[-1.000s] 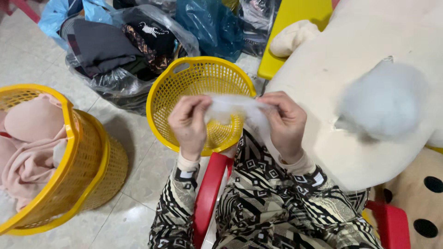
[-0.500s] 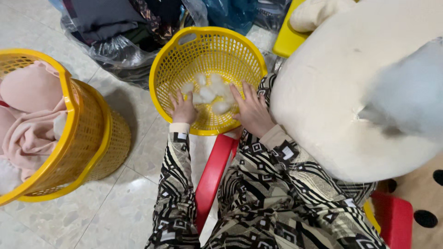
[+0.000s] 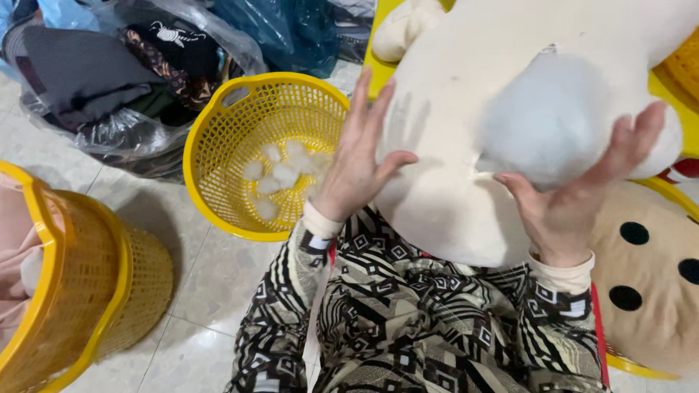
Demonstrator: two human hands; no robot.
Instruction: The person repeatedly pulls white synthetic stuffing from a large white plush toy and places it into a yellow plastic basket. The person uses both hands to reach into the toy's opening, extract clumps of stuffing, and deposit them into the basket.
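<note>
Diff vs half a second ago: both hands were down inside the yellow basket on the stuffing clumps. Now both are up out of it, at the cream plush toy on the lap.

Left hand: fingers spread apart and straight, palm toward the toy's left flank, thumb out to the right. Holds nothing. Whether it actually touches the fabric I cannot tell; it casts a shadow on it.

Right hand: fingers apart and curved, cupping the lower right of the white stuffing wad that bulges out of the toy's opening. Fingertips on or just at the wad; not clamped on it.

Clumps stay in the basket bottom on the floor, left of the left hand, untouched now. View has shifted right: basket sits further left in frame, and the second yellow basket is pushed toward the lower left edge.

Hidden / unclear:
- Second basket cut off by the left edge; only a strip of pink cloth shows inside.
- Toy's top and right side out of frame; opening edge mostly covered by the wad.
- Spotted tan plush at right partly behind the right arm, cut off.
- Plastic bags of dark clothes at top left, contents hard to make out.
</note>
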